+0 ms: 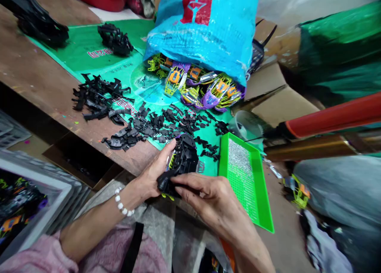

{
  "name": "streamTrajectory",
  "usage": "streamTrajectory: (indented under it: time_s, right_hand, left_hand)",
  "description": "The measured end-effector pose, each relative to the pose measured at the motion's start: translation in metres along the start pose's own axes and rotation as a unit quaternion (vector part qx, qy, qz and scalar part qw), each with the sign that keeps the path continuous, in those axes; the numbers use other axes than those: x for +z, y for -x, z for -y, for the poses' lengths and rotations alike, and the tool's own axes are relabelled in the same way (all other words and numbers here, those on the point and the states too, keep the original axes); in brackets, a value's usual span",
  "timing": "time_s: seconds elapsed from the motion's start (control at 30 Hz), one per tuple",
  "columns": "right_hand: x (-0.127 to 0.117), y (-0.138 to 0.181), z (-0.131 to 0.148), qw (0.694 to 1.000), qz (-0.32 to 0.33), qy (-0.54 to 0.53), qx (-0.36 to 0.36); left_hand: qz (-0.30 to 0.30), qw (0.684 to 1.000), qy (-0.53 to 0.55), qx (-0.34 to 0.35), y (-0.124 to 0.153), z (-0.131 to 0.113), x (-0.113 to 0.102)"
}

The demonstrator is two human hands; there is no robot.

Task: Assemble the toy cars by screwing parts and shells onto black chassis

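My left hand (pixel 153 172), with a white bead bracelet at its wrist, grips a black toy car body (pixel 187 156) above the table's front edge. Its underside faces up, and bits of yellow-green and purple show along its side. The fingers of my right hand (pixel 212 193) pinch a black piece at the near end of the same car body. Whether that piece is loose or fixed to the body, I cannot tell. Just beyond my hands, many small black plastic parts (pixel 163 124) lie scattered, with a heap of larger black parts (pixel 98 96) to the left.
A bright green tray (pixel 266 193) of small silvery screws stands right of my hands. Yellow, orange and purple car shells (pixel 208 88) spill from a blue sack (pixel 202 35). A red-handled powered tool (pixel 333 114) juts in from the right. A grey crate (pixel 56 201) sits lower left.
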State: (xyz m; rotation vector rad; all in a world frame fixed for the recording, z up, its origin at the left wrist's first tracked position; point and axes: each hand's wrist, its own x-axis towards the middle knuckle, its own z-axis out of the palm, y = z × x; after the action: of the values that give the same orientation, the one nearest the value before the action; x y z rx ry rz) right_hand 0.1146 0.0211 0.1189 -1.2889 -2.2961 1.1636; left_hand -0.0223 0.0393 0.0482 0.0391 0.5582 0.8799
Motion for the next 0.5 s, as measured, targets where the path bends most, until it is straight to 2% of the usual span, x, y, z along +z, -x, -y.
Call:
streamTrajectory:
  time_s: [0.1,0.23,0.33,0.5]
  right_hand:
    - [-0.005,-0.004,0.002,0.998,0.024,-0.021,0.046]
    - [-0.008,-0.009,0.001,0.995,0.048,-0.029,0.086]
    - [-0.009,-0.011,0.0,0.99,0.069,-0.056,0.111]
    - [-0.008,-0.011,0.0,0.981,0.055,-0.11,0.151]
  left_hand:
    - [-0.018,0.999,0.012,-0.026,-0.001,-0.001,0.001]
    - [-0.01,0.997,0.018,-0.076,-0.003,-0.004,0.001]
    - [-0.006,0.996,0.012,-0.086,-0.004,-0.005,0.001]
    - [-0.006,0.996,0.001,-0.083,-0.004,-0.004,-0.002]
